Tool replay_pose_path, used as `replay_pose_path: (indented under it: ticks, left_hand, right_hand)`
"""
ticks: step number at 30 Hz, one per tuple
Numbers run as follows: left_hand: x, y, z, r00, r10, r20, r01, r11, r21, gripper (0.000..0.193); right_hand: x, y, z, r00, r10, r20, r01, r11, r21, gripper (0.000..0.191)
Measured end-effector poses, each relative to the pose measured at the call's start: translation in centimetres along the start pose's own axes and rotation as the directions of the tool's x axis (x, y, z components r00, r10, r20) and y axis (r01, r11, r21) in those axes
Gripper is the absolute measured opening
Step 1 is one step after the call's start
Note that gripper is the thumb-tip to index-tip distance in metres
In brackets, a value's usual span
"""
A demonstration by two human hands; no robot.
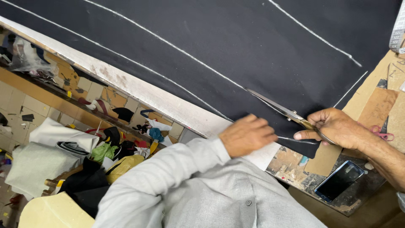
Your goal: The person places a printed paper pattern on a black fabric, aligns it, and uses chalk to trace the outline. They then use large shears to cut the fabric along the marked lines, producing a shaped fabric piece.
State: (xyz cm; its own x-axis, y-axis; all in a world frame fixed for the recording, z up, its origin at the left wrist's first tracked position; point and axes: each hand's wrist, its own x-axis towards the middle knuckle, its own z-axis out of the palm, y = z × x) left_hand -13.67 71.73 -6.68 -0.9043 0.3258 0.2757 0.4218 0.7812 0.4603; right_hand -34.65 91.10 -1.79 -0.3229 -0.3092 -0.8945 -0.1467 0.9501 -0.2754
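A large sheet of black cloth (236,46) marked with long white chalk lines lies spread over the table. My right hand (335,126) grips the handles of a pair of metal scissors (278,107), whose blades point up-left along a chalk line at the cloth's near edge. My left hand (247,135) rests with curled fingers on the cloth edge just left of the scissors, pressing it against the table rim. A grey sleeve covers my left arm.
A dark phone (338,180) lies on the worn table corner near brown cardboard pieces (375,107). A measuring tape (398,29) hangs at the top right. Below the table's pale edge (139,88), heaps of cloth scraps (101,152) and folded fabric (38,164) cover the tiled floor.
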Motion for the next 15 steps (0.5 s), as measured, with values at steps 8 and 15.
replay_pose_path:
  ticks: [8, 15]
  left_hand:
    - [-7.5, -6.9, -5.5, 0.997, -0.074, -0.036, 0.076, 0.995, 0.064, 0.024]
    - [-8.3, -8.2, -4.7, 0.992, 0.015, -0.123, -0.014, 1.0, 0.007, 0.022]
  right_hand:
    - [0.5, -3.0, 0.6, 0.999, -0.029, -0.016, 0.029, 1.0, 0.0, 0.048]
    - [1.8, -5.7, 0.7, 1.0, -0.01, -0.008, 0.01, 0.997, -0.071, 0.05]
